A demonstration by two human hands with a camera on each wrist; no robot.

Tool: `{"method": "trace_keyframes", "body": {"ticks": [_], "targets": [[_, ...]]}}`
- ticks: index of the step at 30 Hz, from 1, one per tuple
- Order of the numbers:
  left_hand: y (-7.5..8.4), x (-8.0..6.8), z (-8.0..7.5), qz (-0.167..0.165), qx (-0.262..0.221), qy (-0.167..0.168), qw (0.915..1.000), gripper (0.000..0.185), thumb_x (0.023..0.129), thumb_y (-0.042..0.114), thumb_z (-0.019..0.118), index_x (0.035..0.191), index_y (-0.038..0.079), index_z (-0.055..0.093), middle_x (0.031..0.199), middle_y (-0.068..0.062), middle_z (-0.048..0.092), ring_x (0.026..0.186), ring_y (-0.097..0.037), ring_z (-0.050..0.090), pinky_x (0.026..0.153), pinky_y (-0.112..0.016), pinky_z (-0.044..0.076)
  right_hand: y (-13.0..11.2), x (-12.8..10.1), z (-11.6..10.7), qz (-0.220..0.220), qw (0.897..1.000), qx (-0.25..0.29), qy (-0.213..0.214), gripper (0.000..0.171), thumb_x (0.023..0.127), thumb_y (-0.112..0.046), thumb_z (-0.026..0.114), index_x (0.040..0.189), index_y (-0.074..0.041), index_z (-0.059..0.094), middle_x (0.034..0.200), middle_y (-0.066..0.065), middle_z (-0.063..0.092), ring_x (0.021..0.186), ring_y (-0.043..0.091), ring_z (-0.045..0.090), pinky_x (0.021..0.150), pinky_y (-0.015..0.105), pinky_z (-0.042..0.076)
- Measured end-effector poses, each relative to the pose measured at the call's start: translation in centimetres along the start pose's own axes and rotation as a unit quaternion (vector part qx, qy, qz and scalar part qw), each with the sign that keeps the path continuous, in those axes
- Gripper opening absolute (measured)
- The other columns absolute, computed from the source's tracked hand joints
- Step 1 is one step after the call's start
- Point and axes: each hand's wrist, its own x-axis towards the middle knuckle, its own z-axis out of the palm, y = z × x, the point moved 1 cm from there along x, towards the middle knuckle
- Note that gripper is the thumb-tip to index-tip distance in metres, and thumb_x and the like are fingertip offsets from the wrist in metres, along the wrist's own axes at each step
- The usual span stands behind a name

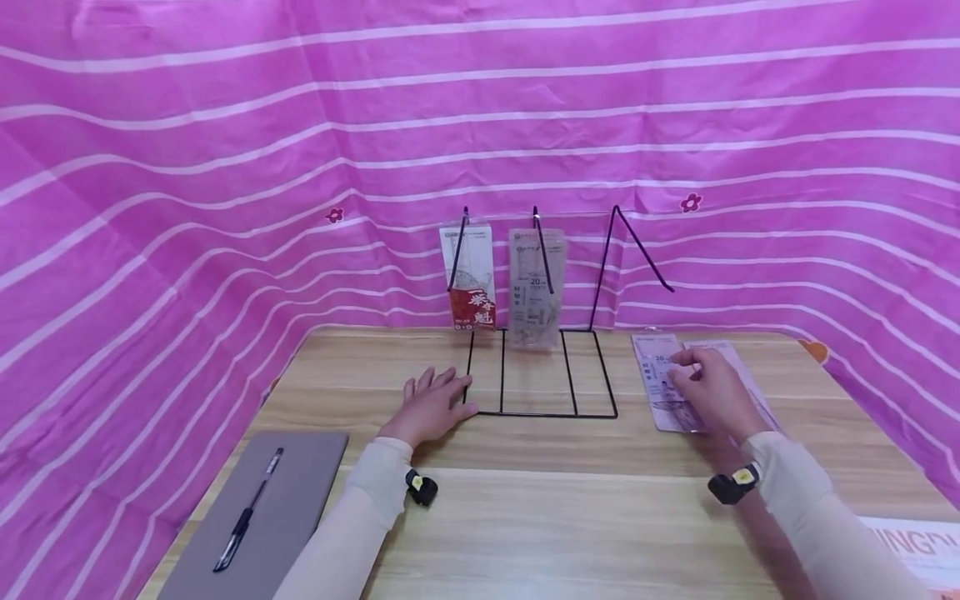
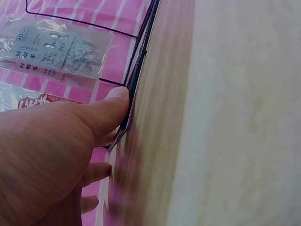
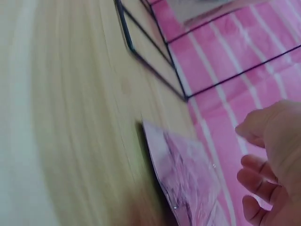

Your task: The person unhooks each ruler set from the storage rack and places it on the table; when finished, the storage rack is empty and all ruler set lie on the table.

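Matt wooden table [image 1: 570, 517], thin black metal wire rack [image 1: 540, 412], glossy plastic packets [image 1: 663, 383].

Bright, even, diffuse light; shadows faint. Head view sharp, edges bowed. Both wrist views motion-blurred, soft.
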Motion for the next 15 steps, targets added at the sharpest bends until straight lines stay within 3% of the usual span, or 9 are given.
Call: {"method": "trace_keyframes", "body": {"ticks": [5,12,15], "targets": [[-0.3,-0.1,-0.3,-0.003,0.004,0.005,1.0,0.064,0.105,0.051,0.06,0.16,0.022,0.047,0.173,-0.015,0.03,0.162,-0.05,0.01,0.126,-0.073,0.003,-1.8,-1.0,0.2,-0.019,0.999,0.028,0.008,0.039,0.108,-0.032,0.059,0.135,-0.004,0.063,0.128,0.022,0.065,0.105,0.031,0.063,0.081,0.031,0.051],[-0.2,-0.1,-0.2,-0.001,0.004,0.008,1.0,0.063,0.105,0.051,0.059,0.159,0.021,0.048,0.172,-0.015,0.031,0.161,-0.05,0.012,0.126,-0.073,0.004,-4.9,0.1,1.5,-0.123,0.988,0.089,0.041,0.03,0.106,-0.024,0.065,0.129,-0.006,0.069,0.123,0.016,0.07,0.101,-0.001,0.059,0.081,0.014,0.049],[0.0,-0.1,0.1,0.003,0.003,0.004,1.0,0.063,0.105,0.052,0.059,0.159,0.022,0.048,0.173,-0.015,0.031,0.161,-0.05,0.013,0.127,-0.073,0.004,-6.7,1.1,2.2,-0.145,0.983,0.108,0.038,0.029,0.105,-0.024,0.067,0.128,-0.006,0.07,0.126,0.014,0.07,0.107,0.001,0.06,0.085,0.012,0.048]]}}
